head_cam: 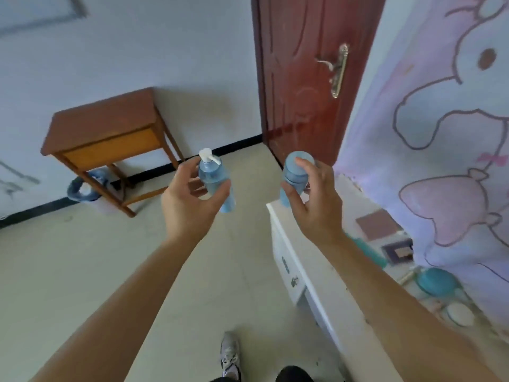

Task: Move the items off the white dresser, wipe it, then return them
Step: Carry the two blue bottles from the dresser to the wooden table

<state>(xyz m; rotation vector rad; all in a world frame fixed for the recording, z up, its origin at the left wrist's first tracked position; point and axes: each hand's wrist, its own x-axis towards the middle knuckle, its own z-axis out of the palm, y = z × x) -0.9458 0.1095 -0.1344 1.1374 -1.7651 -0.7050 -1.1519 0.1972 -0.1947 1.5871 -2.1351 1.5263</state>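
Head view: clearing step. Left hand grips a pump bottle over the floor; right hand grips a capped bottle above the dresser worktop. Next they likely need setting down elsewhere, upright.

We see the white dresser: behind it a lilac curtain printed with cartoon rabbits, beyond it a red-brown door, left of it a pale-blue, white-topped pump bottle, above it a blue bottle.
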